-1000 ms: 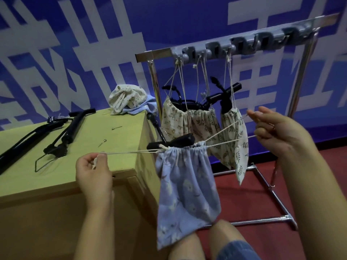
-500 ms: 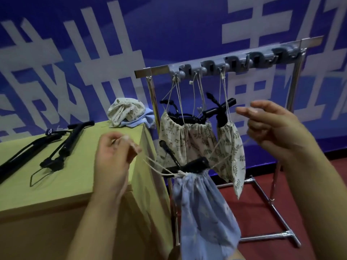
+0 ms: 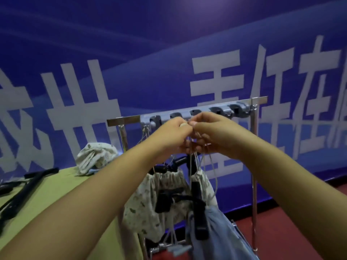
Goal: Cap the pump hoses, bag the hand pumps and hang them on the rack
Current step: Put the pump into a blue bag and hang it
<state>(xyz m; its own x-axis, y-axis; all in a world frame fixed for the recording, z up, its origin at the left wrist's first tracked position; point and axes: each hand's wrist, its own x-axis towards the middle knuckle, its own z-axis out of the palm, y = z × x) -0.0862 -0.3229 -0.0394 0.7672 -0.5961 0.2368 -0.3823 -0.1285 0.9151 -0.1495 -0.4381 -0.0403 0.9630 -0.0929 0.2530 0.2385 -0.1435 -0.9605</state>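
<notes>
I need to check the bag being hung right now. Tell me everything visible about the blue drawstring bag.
The blue drawstring bag is pale blue cloth with a faint print. It hangs low in front of the rack, beside the cream floral bags. A black pump handle sticks out of its gathered mouth. Its cords run up to both hands, left hand and right hand, which pinch them by the hooks.

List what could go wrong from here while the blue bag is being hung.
1. Both hands, left hand and right hand, pinch the thin cords right at the rack; a slip could drop the blue bag.
2. Its cords run beside those of the floral bags already hanging, so they may tangle or catch a used hook.
3. A black pump handle sticks out of the blue bag and could snag its neighbours.
</notes>
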